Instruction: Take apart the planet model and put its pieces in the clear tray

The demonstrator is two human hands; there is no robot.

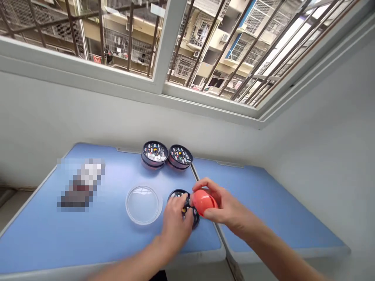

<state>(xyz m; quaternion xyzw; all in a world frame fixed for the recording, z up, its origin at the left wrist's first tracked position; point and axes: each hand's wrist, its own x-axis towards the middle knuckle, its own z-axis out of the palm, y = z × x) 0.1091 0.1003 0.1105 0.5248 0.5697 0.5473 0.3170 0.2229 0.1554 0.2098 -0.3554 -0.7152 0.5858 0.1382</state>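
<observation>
My right hand (pixel 221 205) grips a red rounded plastic object (pixel 202 201) between thumb and fingers, just above the table. A small clear part shows at its left side, near the fingertips of my left hand (pixel 176 218). My left hand is bent over a round black container (pixel 195 223) with a printed top, thumb and fingers drawn together. What those fingers pinch, if anything, is too small to make out. My left hand covers much of the container. Left of it lies a round clear plastic lid (pixel 143 205).
Two round black-rimmed containers (pixel 155 152) with printed tops stand side by side at the back. A pixelated item (pixel 82 185) lies at the left. Two blue-topped tables (pixel 258 203) meet at a seam beneath my hands. Behind them are a wall and a barred window (pixel 159 58).
</observation>
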